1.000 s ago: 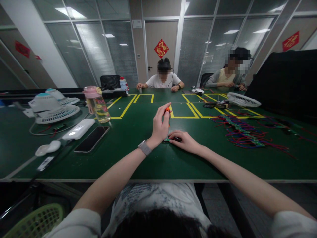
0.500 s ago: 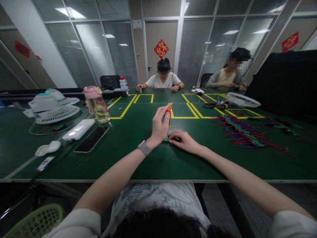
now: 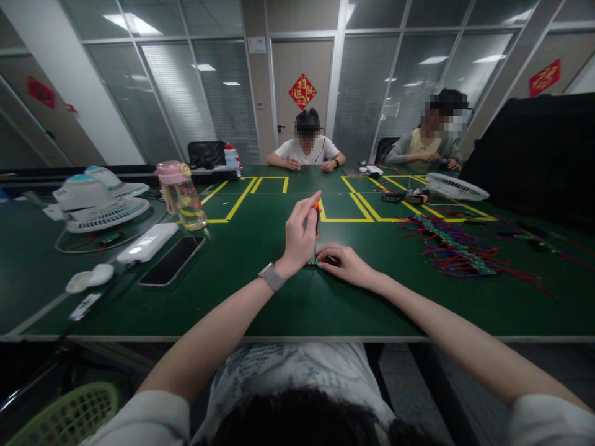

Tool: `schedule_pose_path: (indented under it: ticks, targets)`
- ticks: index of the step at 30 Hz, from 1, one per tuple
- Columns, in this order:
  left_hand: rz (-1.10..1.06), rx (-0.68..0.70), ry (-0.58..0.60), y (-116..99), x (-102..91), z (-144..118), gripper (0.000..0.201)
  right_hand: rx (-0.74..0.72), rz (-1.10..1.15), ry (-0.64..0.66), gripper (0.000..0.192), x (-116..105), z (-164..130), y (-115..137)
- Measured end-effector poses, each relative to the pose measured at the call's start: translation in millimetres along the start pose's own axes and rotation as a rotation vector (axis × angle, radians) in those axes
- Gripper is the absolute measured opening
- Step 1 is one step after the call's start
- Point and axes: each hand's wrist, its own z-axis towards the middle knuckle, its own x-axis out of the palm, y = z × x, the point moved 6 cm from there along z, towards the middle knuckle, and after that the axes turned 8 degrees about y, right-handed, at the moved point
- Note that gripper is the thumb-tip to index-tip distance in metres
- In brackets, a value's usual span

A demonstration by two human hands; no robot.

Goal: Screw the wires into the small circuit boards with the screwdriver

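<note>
My left hand (image 3: 299, 236) is closed around the orange-and-black handle of a screwdriver (image 3: 318, 217). The tool stands nearly upright, its shaft reaching down to a small green circuit board (image 3: 313, 262) on the table. Whether the tip sits in a screw is too small to tell. Low on the tabletop, my right hand (image 3: 344, 264) pinches the board's right side with its fingertips. Something dark beside the board lies partly hidden under those fingers.
A phone (image 3: 171, 262), white power bank (image 3: 147, 243) and pink-lidded bottle (image 3: 182, 197) stand left, near white fans (image 3: 93, 201). Wired circuit boards (image 3: 458, 244) lie right, below a fan (image 3: 457, 186) and black screen (image 3: 534, 161). Two people (image 3: 307, 145) sit opposite.
The screwdriver handle looks slightly turned in my left hand, which stays over the board. My right hand has not visibly moved. Across the table, a person's hand has come inward.
</note>
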Motion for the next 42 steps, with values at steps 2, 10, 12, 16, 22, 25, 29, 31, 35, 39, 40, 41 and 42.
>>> schedule_pose_path:
  ticks: [2,10,12,16,22,25,29,31,35,39,40,41,42]
  targets:
    - [-0.036,-0.011,0.006,2,1.4,0,0.033,-0.004,0.004,0.0,0.011,1,0,-1]
    - [0.142,0.037,-0.105,-8,-6.7,-1,0.022,-0.008,0.006,-0.008,0.01,0,0,1]
    - [0.106,0.04,-0.072,-7,-4.8,-1,0.024,-0.005,0.001,-0.006,0.01,-1,0,1]
    - [-0.027,0.016,0.021,-1,2.2,-1,0.034,0.0,0.0,0.001,0.011,0,0,1]
    - [0.095,0.016,-0.092,-5,-4.9,0,0.024,0.004,0.007,0.004,0.011,0,0,1]
    - [0.143,0.021,-0.102,-8,-6.7,0,0.024,0.003,0.002,0.003,0.011,-1,0,1]
    - [0.048,0.028,-0.014,-5,-1.0,0,0.031,-0.003,0.003,0.002,0.011,-1,0,1]
    - [-0.02,0.013,0.026,-2,2.6,0,0.034,-0.002,0.002,0.004,0.011,-1,0,1]
    - [-0.055,-0.01,0.001,1,2.5,0,0.029,0.001,0.001,0.005,0.011,1,0,-1]
    - [0.104,0.047,-0.078,-8,-3.6,0,0.022,0.0,0.005,0.0,0.01,0,0,-1]
    - [0.133,0.052,-0.093,-9,-4.9,0,0.022,0.001,0.006,-0.001,0.01,0,0,-1]
    - [0.147,0.052,-0.102,-9,-5.8,0,0.022,0.002,0.007,0.0,0.01,0,0,-1]
    - [0.145,0.048,-0.1,-9,-6.0,0,0.023,0.003,0.008,0.002,0.011,0,0,0]
